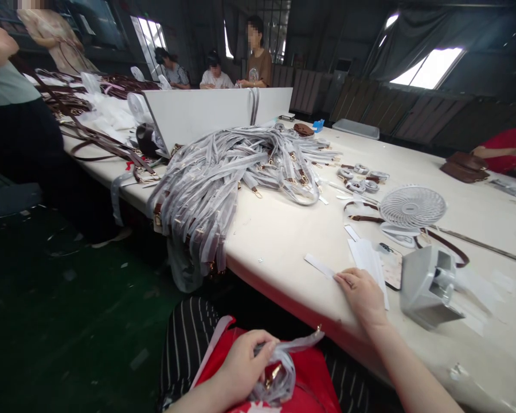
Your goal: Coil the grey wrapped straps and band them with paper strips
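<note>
My left hand (251,361) is closed around a coiled strap (286,376) in translucent wrapping, held over my lap. A gold-coloured clasp shows in the coil, and the strap's loose end sticks out to the right. On the table edge, my right hand (363,295) pinches one end of a narrow white paper strip (318,265). Beside that hand lie more white paper strips (365,261). A large heap of wrapped straps (223,166) with metal clips spreads over the table and hangs off its near edge.
A grey tape dispenser (427,292), a phone (391,267) and a white fan (413,206) stand to the right. Several coiled straps (361,178) lie farther back. A white divider (210,115) rises behind the heap. Co-workers are around the table, one standing person (12,115) at left.
</note>
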`<action>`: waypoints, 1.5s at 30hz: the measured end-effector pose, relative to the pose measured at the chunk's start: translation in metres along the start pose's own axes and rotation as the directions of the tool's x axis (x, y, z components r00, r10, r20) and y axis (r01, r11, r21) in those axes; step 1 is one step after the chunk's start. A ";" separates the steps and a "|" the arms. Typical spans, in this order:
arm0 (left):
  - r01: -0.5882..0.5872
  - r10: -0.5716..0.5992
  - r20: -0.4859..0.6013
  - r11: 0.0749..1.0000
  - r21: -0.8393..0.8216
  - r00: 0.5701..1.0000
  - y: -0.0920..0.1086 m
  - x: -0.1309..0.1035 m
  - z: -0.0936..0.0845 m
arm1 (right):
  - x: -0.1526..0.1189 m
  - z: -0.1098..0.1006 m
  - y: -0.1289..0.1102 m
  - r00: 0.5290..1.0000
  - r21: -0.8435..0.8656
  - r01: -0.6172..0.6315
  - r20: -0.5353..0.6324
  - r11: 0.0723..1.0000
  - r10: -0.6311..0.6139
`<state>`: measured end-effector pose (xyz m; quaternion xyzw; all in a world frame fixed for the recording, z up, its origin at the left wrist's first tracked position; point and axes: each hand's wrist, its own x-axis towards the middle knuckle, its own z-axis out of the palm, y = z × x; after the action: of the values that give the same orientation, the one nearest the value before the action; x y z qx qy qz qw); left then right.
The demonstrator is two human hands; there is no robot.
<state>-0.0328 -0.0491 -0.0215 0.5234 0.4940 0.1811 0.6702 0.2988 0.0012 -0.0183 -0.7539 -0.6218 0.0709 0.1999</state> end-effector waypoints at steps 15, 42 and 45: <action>0.016 -0.015 -0.003 1.000 0.021 1.000 0.001 0.000 0.000 | -0.006 0.012 0.003 0.994 -0.020 0.089 -0.069 0.996 -0.090; -0.012 0.012 0.017 0.999 0.034 1.000 -0.007 0.009 0.002 | 0.011 -0.001 0.001 0.991 0.240 -0.087 0.117 0.967 0.060; -0.012 0.012 0.011 0.999 0.038 1.000 -0.006 0.008 0.001 | 0.011 0.000 0.001 0.997 0.200 -0.039 0.073 0.979 0.025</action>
<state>-0.0297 -0.0463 -0.0310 0.5399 0.4907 0.1730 0.6616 0.3020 0.0117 -0.0172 -0.7367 -0.6059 0.1629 0.2523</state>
